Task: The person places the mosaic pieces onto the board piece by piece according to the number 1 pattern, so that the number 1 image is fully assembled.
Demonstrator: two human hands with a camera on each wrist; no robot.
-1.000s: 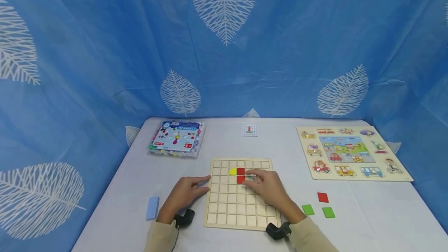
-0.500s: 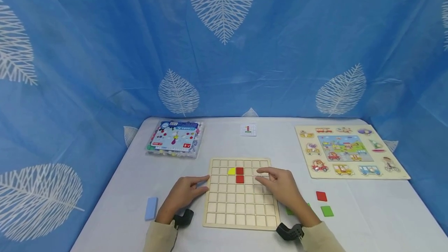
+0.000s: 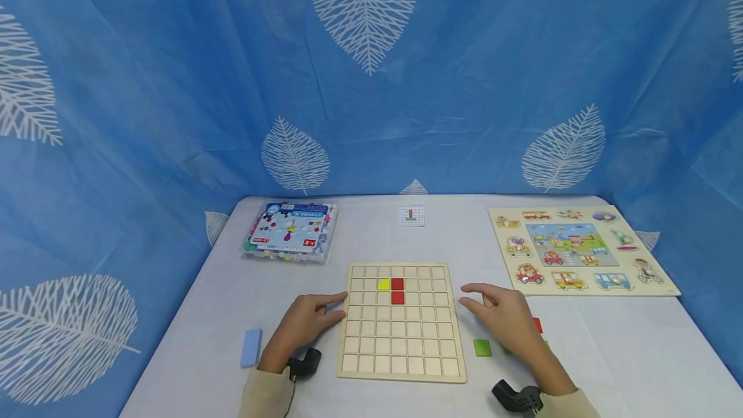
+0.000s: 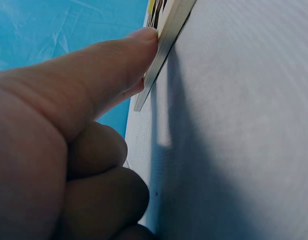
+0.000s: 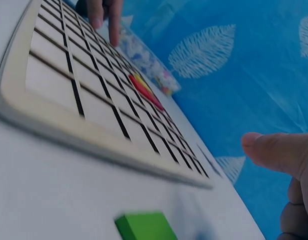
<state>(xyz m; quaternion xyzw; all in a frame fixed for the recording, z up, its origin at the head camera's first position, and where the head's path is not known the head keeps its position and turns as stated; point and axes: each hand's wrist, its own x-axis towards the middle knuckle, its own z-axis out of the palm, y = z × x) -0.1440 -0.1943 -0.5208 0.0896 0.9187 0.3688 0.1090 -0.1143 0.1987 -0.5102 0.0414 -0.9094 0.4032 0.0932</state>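
Note:
A wooden grid board [image 3: 400, 328] lies on the table. Two red tiles [image 3: 397, 298] sit one below the other in its cells, with a yellow piece [image 3: 384, 284] left of the upper one. My left hand [image 3: 303, 322] touches the board's left edge with thumb and index fingertips; its other fingers are bent in the left wrist view. Off the board's right side hovers my right hand [image 3: 506, 316], thumb and index apart, holding nothing. Near it lie a green tile [image 3: 482, 348] and, partly covered by the hand and arm, a red tile [image 3: 538, 324] and further green ones.
At the back left stands a clear box [image 3: 290, 231] of colourful parts. A small pattern card [image 3: 411, 216] lies at the back middle. The vehicle puzzle board [image 3: 580, 250] fills the back right. A light-blue block [image 3: 251, 348] lies left of my left hand.
My right hand has left the red tiles and moved rightward past the board's edge, over the loose tiles. My left hand has stayed at the board's left edge.

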